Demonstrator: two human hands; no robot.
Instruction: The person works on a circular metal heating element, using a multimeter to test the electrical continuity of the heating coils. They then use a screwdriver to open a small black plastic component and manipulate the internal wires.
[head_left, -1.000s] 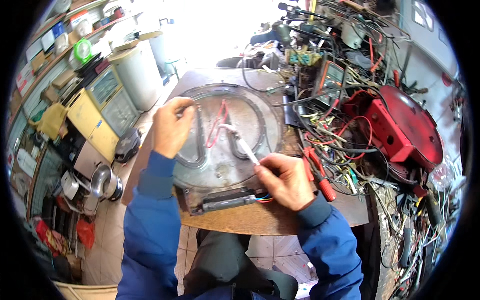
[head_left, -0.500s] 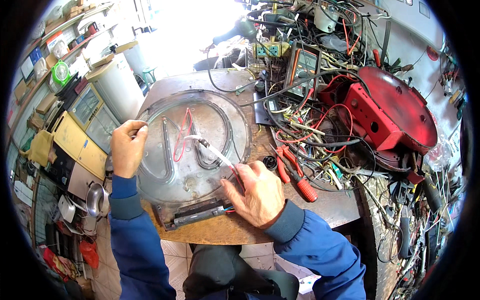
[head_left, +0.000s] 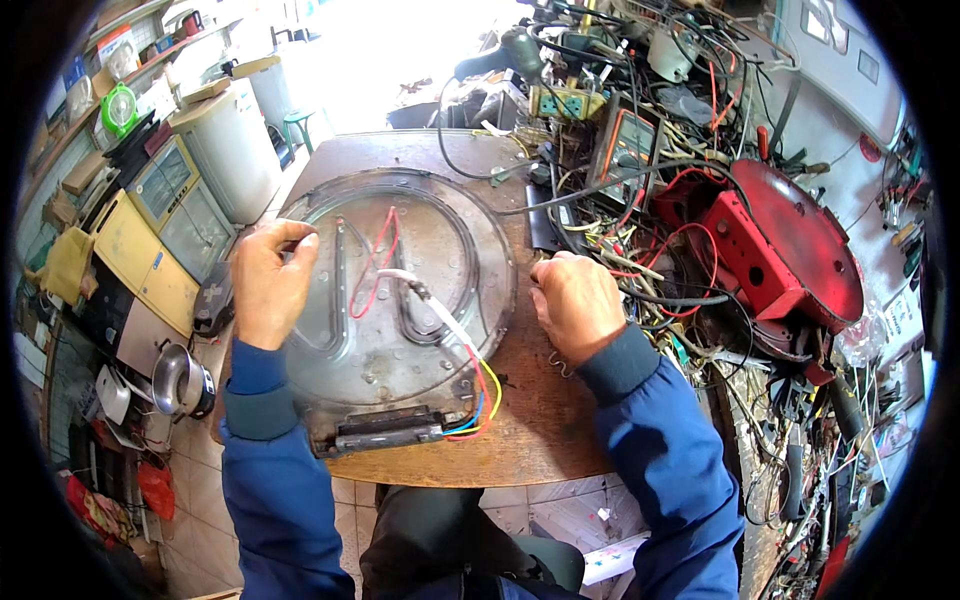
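A round metal plate with a curved tubular element lies on the wooden table. My left hand is at its left rim, thumb and forefinger pinched, with their contents unclear. My right hand is closed beside the plate's right side at the cable pile; what its fingers grip is hidden. On the plate are a thin red wire and a white sleeved lead. Yellow, blue and red wires run to a dark elongated housing at the near edge.
Tangled cables, a meter and a socket block crowd the table's right side, beside a red metal housing. At left stand shelves, cabinets and a steel pot. My legs are below the table.
My right hand has let go of the white lead and moved right to the cable pile, exposing the coloured wires. My left hand remains at the plate's left rim.
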